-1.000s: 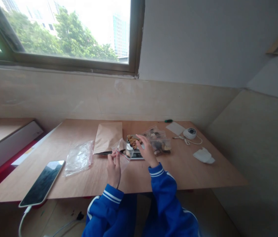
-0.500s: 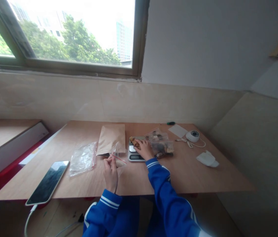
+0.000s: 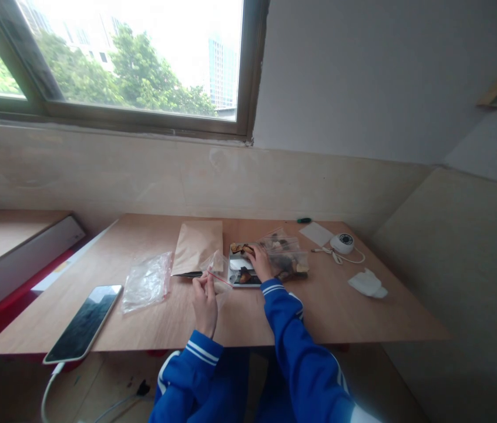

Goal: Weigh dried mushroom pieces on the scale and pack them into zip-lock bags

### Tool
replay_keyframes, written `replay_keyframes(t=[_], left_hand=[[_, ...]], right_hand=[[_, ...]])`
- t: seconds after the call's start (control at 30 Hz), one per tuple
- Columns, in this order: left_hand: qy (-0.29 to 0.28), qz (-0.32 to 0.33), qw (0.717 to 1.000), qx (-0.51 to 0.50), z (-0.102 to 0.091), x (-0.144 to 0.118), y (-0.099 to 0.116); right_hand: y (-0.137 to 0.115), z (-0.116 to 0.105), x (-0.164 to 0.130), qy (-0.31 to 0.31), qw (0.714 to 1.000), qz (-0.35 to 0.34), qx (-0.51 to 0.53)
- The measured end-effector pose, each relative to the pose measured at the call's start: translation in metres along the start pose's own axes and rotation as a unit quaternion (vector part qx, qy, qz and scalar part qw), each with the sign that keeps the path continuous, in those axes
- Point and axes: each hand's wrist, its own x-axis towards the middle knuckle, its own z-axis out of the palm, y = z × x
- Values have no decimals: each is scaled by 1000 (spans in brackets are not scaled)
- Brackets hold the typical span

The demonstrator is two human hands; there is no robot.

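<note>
A small clear bag (image 3: 217, 276) is pinched by the left hand (image 3: 205, 299) near the scale (image 3: 242, 273). Dried pieces (image 3: 243, 275) on the scale are covered by the right hand (image 3: 259, 262); its grip cannot be told. 2 filled bags (image 3: 287, 254) lie right; the held bag looks nearly empty.

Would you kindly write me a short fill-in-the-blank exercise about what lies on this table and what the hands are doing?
1. The left hand pinches a small clear bag with a ____ strip along its mouth.
2. The right hand rests on the ____, among dried pieces.
3. The brown paper pouch lies ____ on the table.
4. The phone lies near the table's ____ edge.

Missing words: red; scale; flat; left
</note>
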Motion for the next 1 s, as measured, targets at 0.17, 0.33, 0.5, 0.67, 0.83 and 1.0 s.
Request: replay_keyframes(t=[0.17,0.33,0.5,0.67,0.83,1.0], left_hand=[[-9,3,1000,-7,3,2,-4],[-7,14,1000,-12,6,1,-3],[29,0,1000,-9,0,-1,0],[67,4,998,7,-7,0,-5],[62,5,998,-10,-7,-2,-5],[42,2,999,-13,-6,-4,-4]], right_hand=[[-24,-16,-1,59,996,3,73],[-66,-54,-17,-8,983,-72,167],[-66,-62,-44,-21,987,-29,159],[-52,-35,-86,-56,998,3,4],[-58,-25,-101,-59,998,-3,-28],[-73,-42,-84,38,988,42,143]])
